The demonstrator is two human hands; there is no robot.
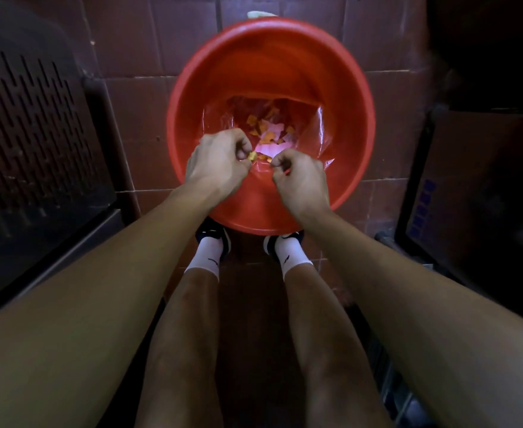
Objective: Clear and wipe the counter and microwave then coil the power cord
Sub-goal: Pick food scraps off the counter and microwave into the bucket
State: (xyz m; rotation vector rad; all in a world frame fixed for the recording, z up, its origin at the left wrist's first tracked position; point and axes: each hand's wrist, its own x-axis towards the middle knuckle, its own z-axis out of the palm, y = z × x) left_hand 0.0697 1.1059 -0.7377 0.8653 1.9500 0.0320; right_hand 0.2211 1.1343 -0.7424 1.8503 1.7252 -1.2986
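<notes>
Where hands (263, 168) hover, red bin (272, 57), tiled floor (130, 118)

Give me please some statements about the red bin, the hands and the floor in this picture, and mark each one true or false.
1. Both hands are over the red bin. True.
2. The left hand pinches a small yellow scrap. True.
3. The bin is empty. False: orange and pale scraps lie at the bottom, inside a clear liner.
4. The right hand is spread flat. False: its fingers are curled.
5. The bin stands on a tiled floor, in front of the person's feet. True.
</notes>
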